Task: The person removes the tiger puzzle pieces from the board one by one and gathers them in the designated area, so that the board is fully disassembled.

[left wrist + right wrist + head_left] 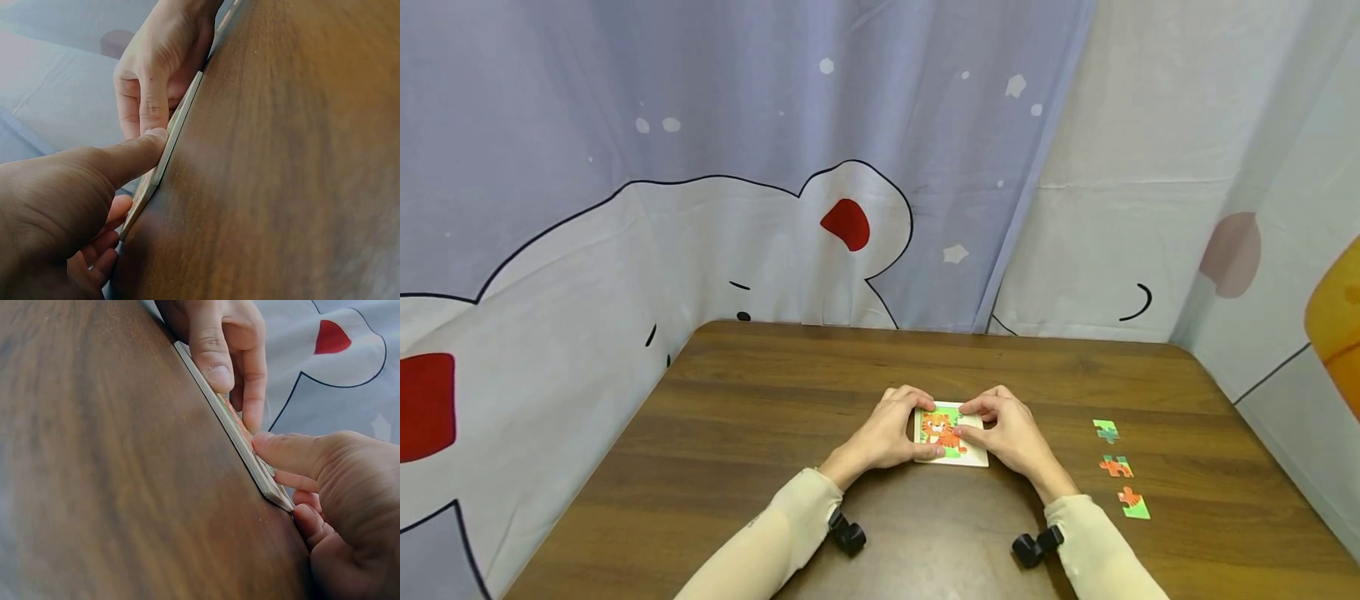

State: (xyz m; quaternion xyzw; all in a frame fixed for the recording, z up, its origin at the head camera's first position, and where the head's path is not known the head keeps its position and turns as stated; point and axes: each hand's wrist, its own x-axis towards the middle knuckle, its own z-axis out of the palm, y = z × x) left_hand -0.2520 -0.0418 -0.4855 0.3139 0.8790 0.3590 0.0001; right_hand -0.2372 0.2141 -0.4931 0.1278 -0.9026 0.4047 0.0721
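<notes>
A small square puzzle board with a pale rim lies on the table, its tiger picture orange on green. My left hand grips the board's left side, thumb on the near edge and fingers toward the far edge. Over the right part of the board, my right hand pinches a puzzle piece between thumb and fingers; the hand partly hides it. Bare pale backing shows at the lower right. In the right wrist view, the right thumb touches the picture's surface.
Three loose puzzle pieces lie in a column on the right: a green one, an orange one and an orange-and-green one. The brown wooden table meets a printed curtain behind it.
</notes>
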